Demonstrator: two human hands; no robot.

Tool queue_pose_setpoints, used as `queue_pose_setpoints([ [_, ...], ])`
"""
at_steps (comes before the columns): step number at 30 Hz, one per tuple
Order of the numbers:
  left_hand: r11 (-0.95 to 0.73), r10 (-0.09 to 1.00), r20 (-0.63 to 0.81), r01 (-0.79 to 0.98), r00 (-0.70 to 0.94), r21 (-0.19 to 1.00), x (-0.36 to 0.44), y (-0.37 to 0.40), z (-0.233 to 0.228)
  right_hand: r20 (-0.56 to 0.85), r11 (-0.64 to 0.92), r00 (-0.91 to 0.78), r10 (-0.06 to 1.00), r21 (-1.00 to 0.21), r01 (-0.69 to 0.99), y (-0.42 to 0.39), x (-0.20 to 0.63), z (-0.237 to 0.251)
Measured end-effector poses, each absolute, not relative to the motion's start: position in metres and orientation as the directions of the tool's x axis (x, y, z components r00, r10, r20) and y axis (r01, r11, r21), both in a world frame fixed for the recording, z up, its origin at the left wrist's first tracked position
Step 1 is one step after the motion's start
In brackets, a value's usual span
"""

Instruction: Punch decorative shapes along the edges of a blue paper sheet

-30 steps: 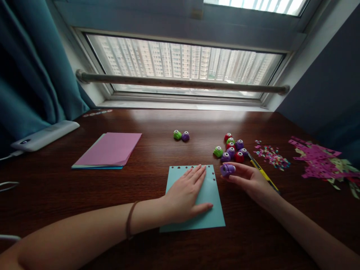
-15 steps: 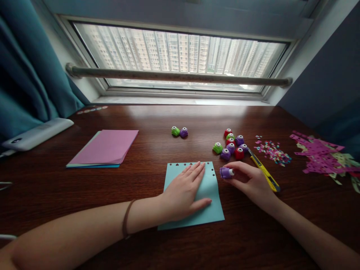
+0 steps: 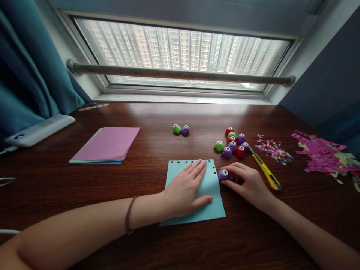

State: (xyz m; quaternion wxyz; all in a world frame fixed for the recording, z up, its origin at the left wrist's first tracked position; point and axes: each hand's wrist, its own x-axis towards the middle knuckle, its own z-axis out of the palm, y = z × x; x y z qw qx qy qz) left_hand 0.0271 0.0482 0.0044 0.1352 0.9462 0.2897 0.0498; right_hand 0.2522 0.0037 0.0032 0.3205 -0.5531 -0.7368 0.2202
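Observation:
A light blue paper sheet [image 3: 212,210] lies on the dark wooden desk [image 3: 157,150], with small punched shapes along its far edge and right edge. My left hand [image 3: 184,189] lies flat on it, fingers spread. My right hand [image 3: 246,182] grips a small purple paper punch [image 3: 223,174] that sits on the desk at the sheet's right edge, star face up.
Several red, green and purple punches [image 3: 233,143] cluster behind my right hand; two more punches [image 3: 180,129] sit further left. A yellow utility knife [image 3: 266,173], confetti [image 3: 274,150], punched paper scraps [image 3: 323,155], a stack of pink paper [image 3: 108,145], a white device [image 3: 38,129].
My right hand has lowered the purple punch from the air to the sheet's right edge and turned it upright. My left hand has stayed flat on the sheet.

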Motion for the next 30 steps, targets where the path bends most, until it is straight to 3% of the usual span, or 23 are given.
queue_pose_setpoints([
  [30,-0.784,0.581,0.009,0.557,0.814,0.274,0.0269,0.0480,0.0011,0.196,0.310,-0.243,0.950,-0.686,0.658,0.0020,0.2501,0.0079],
])
